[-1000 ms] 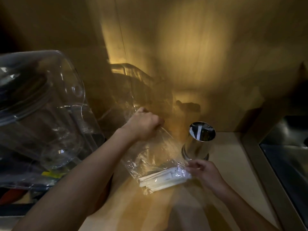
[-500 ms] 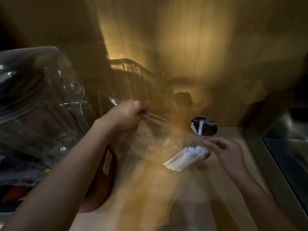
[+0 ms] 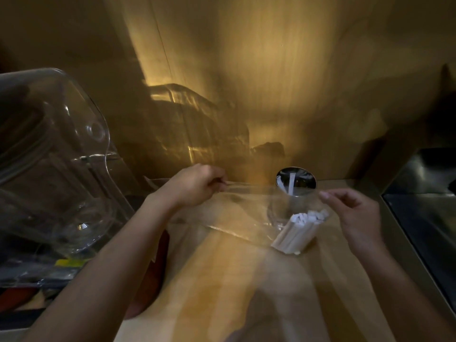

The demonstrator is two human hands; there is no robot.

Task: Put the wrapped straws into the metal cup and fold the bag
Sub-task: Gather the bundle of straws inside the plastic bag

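Bag (image 3: 237, 206) now lifted off the surface (image 3: 222, 280): my left hand (image 3: 195, 185) is pinching its mouth; wrapped straws (image 3: 299, 230), slid to its bottom, are hanging before the metal cup (image 3: 296, 180); my right hand (image 3: 355, 213), released, is hovering alongside, not yet tipping.

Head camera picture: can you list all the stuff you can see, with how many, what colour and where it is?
metal cup: one, shiny silver, at the back of the counter, a white wrapped straw already in it
wrapped straws: a bundle, count unclear, white, inside the bag in front of the cup
bag: one, clear plastic, stretched between the hands above the counter
counter: one, light wood, under everything
clear plastic containers: several, see-through, stacked at the left
sink: one, dark metal, right edge
left hand: pinching the bag's left end
right hand: at the bag's right end, fingers loosely curled; grip cannot be told
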